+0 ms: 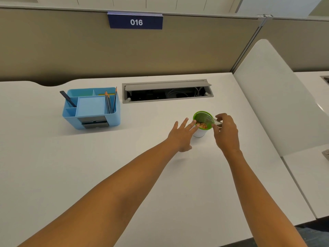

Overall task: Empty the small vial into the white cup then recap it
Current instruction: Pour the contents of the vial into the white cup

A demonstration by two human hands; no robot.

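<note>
A white cup [199, 133] with a green inside and rim stands on the white desk, right of centre. Orange bits lie in its bottom. My right hand [226, 132] holds a small clear vial [212, 120] tipped on its side, its mouth over the cup's opening. My left hand [183, 134] is at the cup's left side with fingers spread, the fingertips touching the rim. No cap shows in this view.
A blue desk organiser [91, 108] with pencils stands at the left. An open grey cable hatch [167, 91] sits behind the cup. A white divider panel [277, 97] rises at the right, and a beige partition with a "016" sign closes the back.
</note>
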